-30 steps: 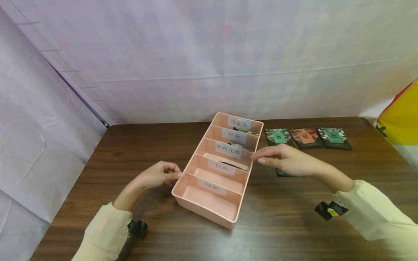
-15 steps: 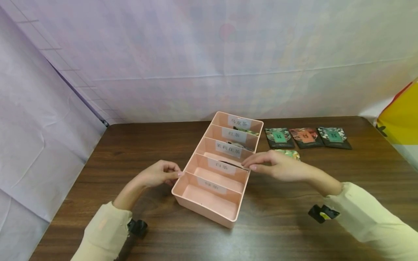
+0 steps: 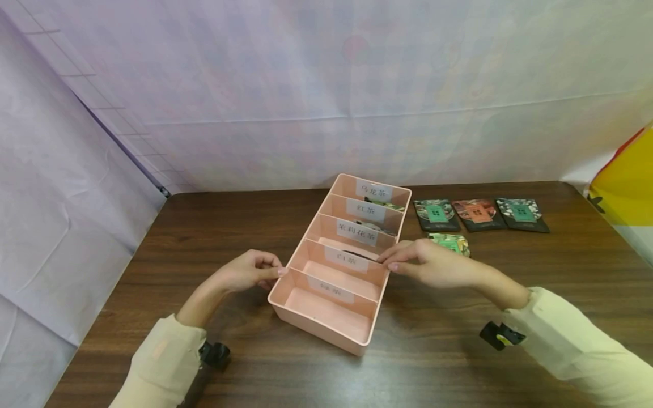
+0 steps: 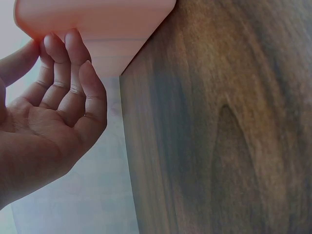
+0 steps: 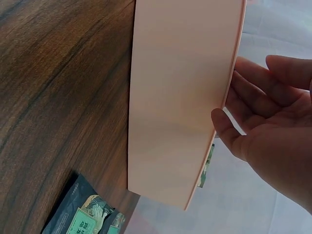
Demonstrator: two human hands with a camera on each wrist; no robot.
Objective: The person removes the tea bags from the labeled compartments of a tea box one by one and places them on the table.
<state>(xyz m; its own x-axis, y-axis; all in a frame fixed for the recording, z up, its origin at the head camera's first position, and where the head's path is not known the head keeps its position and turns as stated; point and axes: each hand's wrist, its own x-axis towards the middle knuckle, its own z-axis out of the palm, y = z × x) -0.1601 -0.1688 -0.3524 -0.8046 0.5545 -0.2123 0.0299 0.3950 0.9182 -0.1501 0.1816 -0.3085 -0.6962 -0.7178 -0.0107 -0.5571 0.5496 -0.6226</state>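
Note:
A pink divided box stands at a slant on the table, with labelled dividers across it. At its left rim, my left hand pinches the edge, thumb on top; the left wrist view shows curled fingers against the outer wall. My right hand reaches over the right rim at the middle compartment, fingers loosely bent. In there, the dark edge of a flat packet shows near the fingertips; I see no grip on it. The two far compartments each hold a packet, the farthest one a green packet.
Right of the box lie a green-labelled tea packet, an orange-labelled one and another green-labelled one in a row. A yellow-green packet lies in front, partly behind my right hand. A white cloth hangs behind the table.
My right hand has moved left and slightly down, from beside the right rim to over it, uncovering the yellow-green packet. The left hand and the box stay in place.

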